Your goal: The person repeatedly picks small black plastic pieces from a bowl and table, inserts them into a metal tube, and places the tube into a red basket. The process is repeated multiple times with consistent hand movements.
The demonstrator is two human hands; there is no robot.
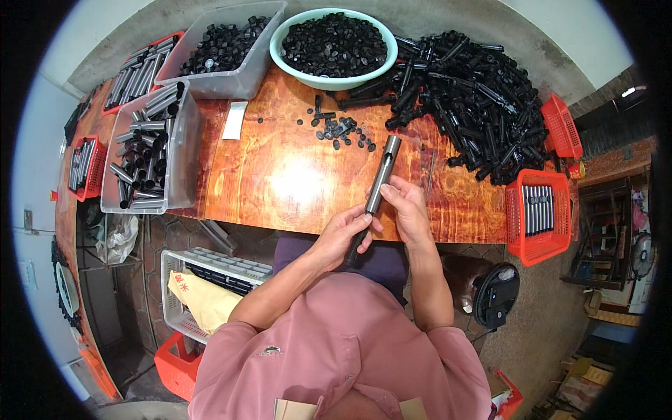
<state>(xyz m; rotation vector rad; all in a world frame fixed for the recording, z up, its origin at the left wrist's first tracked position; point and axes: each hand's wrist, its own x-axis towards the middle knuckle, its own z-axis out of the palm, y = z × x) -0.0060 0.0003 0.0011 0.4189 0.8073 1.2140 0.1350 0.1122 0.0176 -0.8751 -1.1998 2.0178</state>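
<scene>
A shiny metal tube [383, 175] with a slot near its top end is held tilted over the table's front edge. A black rod-like part [358, 246] extends from its lower end toward my lap. My left hand [346, 229] is closed around the lower end, where tube and black part meet. My right hand [407, 203] grips the tube's middle, thumb along its side. Beyond the tube's tip, small black caps [341, 131] lie scattered on the wooden table [266, 175]. A thin metal rod [430, 171] rests to the right of my right hand.
A big pile of black tubular parts [476, 98] covers the back right. A pale green basin [275, 52] and a clear bin [231, 85] hold black pieces. Another clear bin [112, 168] holds metal tubes. Red baskets [537, 252] stand at both sides; a crate [171, 280] sits below.
</scene>
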